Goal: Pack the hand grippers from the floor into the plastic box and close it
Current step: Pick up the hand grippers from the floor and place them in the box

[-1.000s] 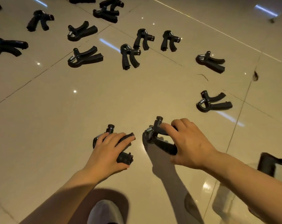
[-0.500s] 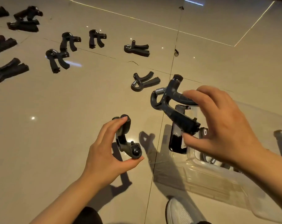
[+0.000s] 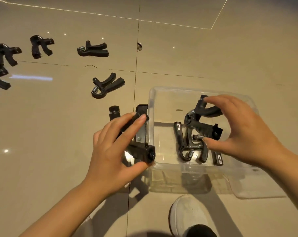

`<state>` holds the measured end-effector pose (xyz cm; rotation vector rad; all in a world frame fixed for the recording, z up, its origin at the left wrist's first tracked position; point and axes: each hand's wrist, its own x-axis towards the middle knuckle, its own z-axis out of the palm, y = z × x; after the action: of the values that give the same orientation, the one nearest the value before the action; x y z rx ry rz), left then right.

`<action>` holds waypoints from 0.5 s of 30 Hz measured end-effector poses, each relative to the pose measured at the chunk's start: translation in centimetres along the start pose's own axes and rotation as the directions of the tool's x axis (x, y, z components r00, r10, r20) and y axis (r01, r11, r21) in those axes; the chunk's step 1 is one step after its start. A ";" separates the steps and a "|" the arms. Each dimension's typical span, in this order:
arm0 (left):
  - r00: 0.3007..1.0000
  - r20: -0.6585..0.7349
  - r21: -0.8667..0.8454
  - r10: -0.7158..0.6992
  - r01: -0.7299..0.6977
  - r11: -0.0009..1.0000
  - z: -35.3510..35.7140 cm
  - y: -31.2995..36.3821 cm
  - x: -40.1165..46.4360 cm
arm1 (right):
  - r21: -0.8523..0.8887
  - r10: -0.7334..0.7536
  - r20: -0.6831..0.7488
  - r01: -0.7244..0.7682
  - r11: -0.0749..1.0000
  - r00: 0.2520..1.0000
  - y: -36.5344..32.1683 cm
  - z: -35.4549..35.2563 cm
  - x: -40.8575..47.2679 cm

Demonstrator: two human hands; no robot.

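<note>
hand grippers [image 3: 203, 124] [image 3: 138, 147], one pinched in each hand's grip [image 3: 242, 132] [image 3: 114, 151], right one over plastic box [image 3: 161, 166]

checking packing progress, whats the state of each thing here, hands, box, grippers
left hand: holds a hand gripper just outside the box's left wall
right hand: holds a second gripper over the open box
plastic box: open, no lid on
gripper in box: lies on the bottom
grippers on floor: several unpacked
</note>
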<state>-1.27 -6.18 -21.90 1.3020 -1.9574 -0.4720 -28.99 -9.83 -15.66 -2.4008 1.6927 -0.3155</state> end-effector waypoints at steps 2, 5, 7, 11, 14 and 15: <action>0.999 0.038 0.014 0.030 -0.031 0.999 1.0 0.1 0.8 | 0.017 0.019 0.072 -0.020 1.000 0.997 1.0 0.5 0.3; 0.993 0.096 0.018 0.066 -0.068 0.998 2.4 0.2 1.7 | 0.033 0.048 0.121 -0.052 0.998 0.991 2.0 1.3 1.1; 0.988 0.132 0.019 0.083 -0.086 0.996 2.8 0.0 2.1 | 0.052 0.073 0.132 -0.080 0.995 0.989 2.3 2.0 1.9; 0.976 0.200 0.014 0.087 -0.091 0.996 3.0 -0.4 2.9 | 0.131 0.104 0.153 -0.124 0.984 0.983 1.8 4.3 3.7; 0.975 0.215 -0.018 0.050 -0.047 0.999 3.1 -0.5 3.1 | 0.254 0.189 0.155 -0.224 0.941 0.970 0.8 7.0 4.3; 0.975 0.217 -0.025 0.041 -0.037 0.999 3.1 -0.6 3.1 | 0.273 0.205 0.158 -0.242 0.931 0.966 0.5 8.0 4.3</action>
<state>-3.88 -9.47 -23.24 1.2402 -2.1472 -0.6367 -25.82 -13.85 -23.16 -1.9555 1.7076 -0.3406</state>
